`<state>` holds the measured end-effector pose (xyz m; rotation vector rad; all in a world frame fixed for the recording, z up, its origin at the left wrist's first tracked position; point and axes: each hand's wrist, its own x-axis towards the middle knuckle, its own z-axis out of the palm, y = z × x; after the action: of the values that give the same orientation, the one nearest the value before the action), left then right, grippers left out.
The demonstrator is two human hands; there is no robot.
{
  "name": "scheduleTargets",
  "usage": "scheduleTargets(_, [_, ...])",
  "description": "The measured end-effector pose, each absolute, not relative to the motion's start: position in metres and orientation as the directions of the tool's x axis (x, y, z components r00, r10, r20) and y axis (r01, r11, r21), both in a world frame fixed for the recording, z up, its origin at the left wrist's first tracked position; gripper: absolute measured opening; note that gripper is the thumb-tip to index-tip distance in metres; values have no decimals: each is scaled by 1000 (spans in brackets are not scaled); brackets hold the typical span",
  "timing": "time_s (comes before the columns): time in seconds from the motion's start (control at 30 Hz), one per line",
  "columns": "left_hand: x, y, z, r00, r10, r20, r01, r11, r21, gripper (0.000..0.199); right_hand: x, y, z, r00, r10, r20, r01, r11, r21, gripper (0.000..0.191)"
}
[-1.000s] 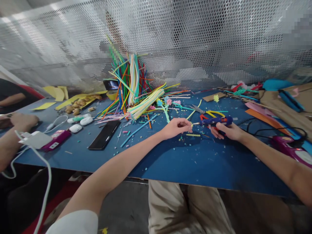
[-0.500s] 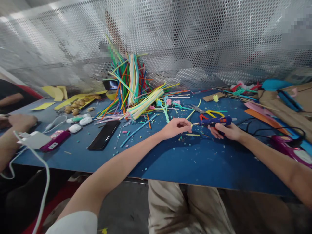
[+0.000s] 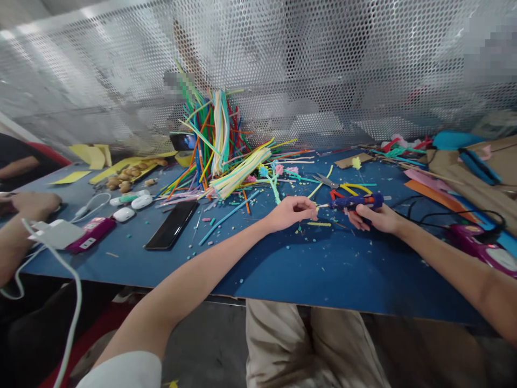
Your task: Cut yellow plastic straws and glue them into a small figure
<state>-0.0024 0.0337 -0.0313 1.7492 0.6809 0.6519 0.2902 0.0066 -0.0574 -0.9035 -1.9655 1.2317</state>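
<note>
Glue gun (image 3: 343,202): dark blue, in my right fingers (image 3: 354,220), nozzle (image 3: 325,205) toward 9 o'clock, pale stick (image 3: 387,198) protruding toward 3. Small yellowish piece (image 3: 318,207): pinched in my left fingers (image 3: 310,205), just beside nozzle; shape unclear.

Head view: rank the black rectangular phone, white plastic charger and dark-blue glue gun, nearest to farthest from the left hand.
1. Dark-blue glue gun: right of the left hand.
2. Black rectangular phone: left of that hand.
3. White plastic charger: farther left.
</note>
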Motion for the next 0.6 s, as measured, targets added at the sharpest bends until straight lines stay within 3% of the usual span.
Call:
scheduleTargets(0.47, [-3,31,-27,646,754,121,126,-261,957,39,293,3,-45,-524,844,113,358,338,-870,48])
scheduleTargets(0.6, [-4,32,-27,585,781,219,98,-336,937,35,292,0,-25,-234,929,287,579,371,-726,41])
